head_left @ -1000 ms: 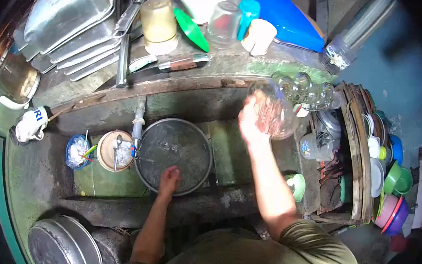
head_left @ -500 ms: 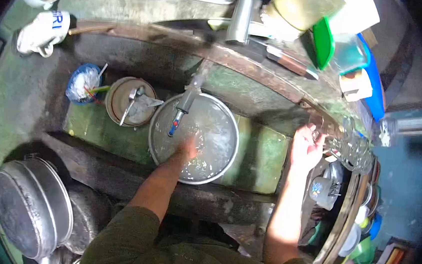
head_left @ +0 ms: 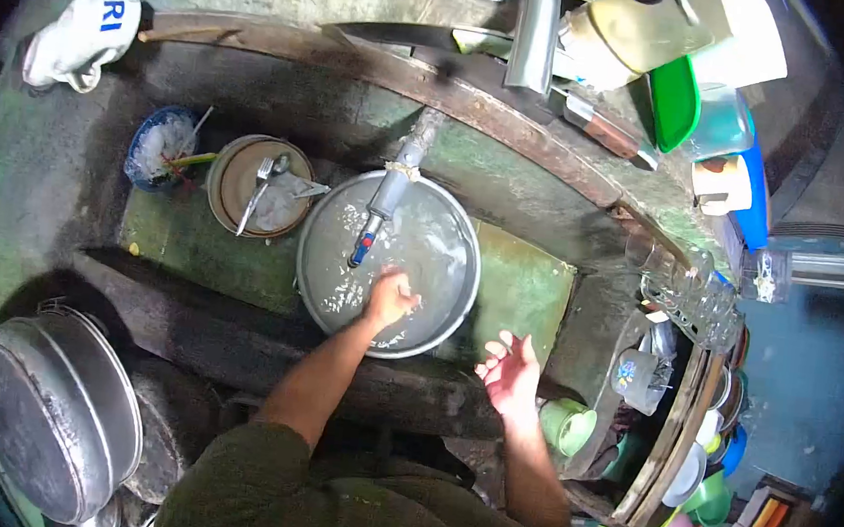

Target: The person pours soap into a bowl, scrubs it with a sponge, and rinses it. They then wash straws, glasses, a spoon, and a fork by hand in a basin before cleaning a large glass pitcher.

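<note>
A round metal basin [head_left: 470,308] of water stands in the sink below a grey tap [head_left: 384,200]. My left hand [head_left: 394,298] is over the water inside the basin, its fingers curled in; whatever they hold, if anything, is hidden. My right hand [head_left: 511,374] hovers to the right of the basin, empty, palm up, with fingers apart and slightly bent. Close to its wrist is a light green cup [head_left: 566,427]. Several clear glasses [head_left: 705,298] are grouped on the right ledge.
Left of the basin are a tan bucket [head_left: 216,190] with a fork and spoon on top, and a blue bowl [head_left: 140,154] holding clear plastic. A large metal pot [head_left: 57,422] is at lower left. A knife [head_left: 609,134] lies along the back ledge.
My right hand has left the clear glasses on the right ledge and come down and left toward the basin. My left hand has lifted a little and shows more clearly above the water.
</note>
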The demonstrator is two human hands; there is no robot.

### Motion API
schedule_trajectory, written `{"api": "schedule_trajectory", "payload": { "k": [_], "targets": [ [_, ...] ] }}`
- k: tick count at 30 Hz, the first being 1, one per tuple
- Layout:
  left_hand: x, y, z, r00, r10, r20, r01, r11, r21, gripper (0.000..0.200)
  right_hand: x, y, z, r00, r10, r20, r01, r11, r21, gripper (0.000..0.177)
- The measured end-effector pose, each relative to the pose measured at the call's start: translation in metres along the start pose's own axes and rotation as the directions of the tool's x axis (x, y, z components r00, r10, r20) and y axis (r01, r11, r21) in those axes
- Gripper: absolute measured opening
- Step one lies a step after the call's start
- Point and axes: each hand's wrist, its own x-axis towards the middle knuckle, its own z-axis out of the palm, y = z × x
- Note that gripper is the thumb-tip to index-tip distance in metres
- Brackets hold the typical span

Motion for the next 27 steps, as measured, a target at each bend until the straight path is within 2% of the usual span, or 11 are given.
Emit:
{"api": "schedule_trajectory", "payload": {
  "k": [4,5,7,12,16,18,19,22,24,26,27],
  "targets": [
    [-0.019,0.023,-0.042,0.962,0.218,-0.164,-0.217,0.976,0.025,0.029,0.014,0.001,0.035,0.983,-0.082,0.166,0.132,0.939,-0.317,0.030],
    [-0.021,0.026,-0.051,0.984,-0.001,-0.178,-0.053,0.953,-0.299,0.031,0.023,0.007,0.040,0.977,-0.110,0.182,0.180,0.883,-0.434,0.027],
    [-0.025,0.060,-0.075,0.903,-0.401,0.157,0.354,0.484,-0.800,0.046,0.034,0.016,0.057,0.960,-0.150,0.238,0.274,0.695,-0.665,0.022],
    [-0.030,0.076,-0.092,0.823,-0.376,0.426,0.429,-0.082,-0.900,0.038,0.067,0.050,0.116,0.877,-0.140,0.460,0.454,-0.078,-0.888,0.051],
    [-0.037,0.062,-0.104,0.797,-0.122,0.591,0.468,-0.494,-0.733,0.045,0.074,0.058,0.160,0.919,0.052,0.390,0.392,-0.046,-0.919,0.080],
    [-0.033,0.097,-0.131,0.890,-0.169,0.422,0.421,-0.047,-0.906,0.048,0.051,0.039,0.192,0.907,0.244,0.342,0.287,0.234,-0.929,0.090],
    [-0.025,0.077,-0.128,0.912,-0.121,0.393,0.385,-0.086,-0.919,0.053,0.048,0.033,0.200,0.894,0.298,0.334,0.270,0.235,-0.934,0.095],
    [-0.009,0.052,-0.155,0.957,-0.101,0.271,0.288,0.285,-0.914,0.072,0.075,0.050,0.181,0.681,0.246,0.690,0.720,-0.051,-0.692,0.084],
    [0.003,0.062,-0.171,0.975,-0.039,0.220,0.200,0.590,-0.783,0.077,0.097,0.067,0.169,0.766,0.219,0.604,0.606,0.068,-0.793,0.066],
    [0.008,0.063,-0.180,0.982,0.038,0.183,0.072,0.828,-0.557,0.081,0.102,0.064,0.178,0.561,0.203,0.802,0.810,-0.331,-0.483,0.045],
    [0.010,0.064,-0.183,0.973,0.115,0.200,-0.012,0.893,-0.451,0.085,0.104,0.067,0.182,0.630,0.297,0.717,0.772,-0.331,-0.542,0.033]
  ]
}}
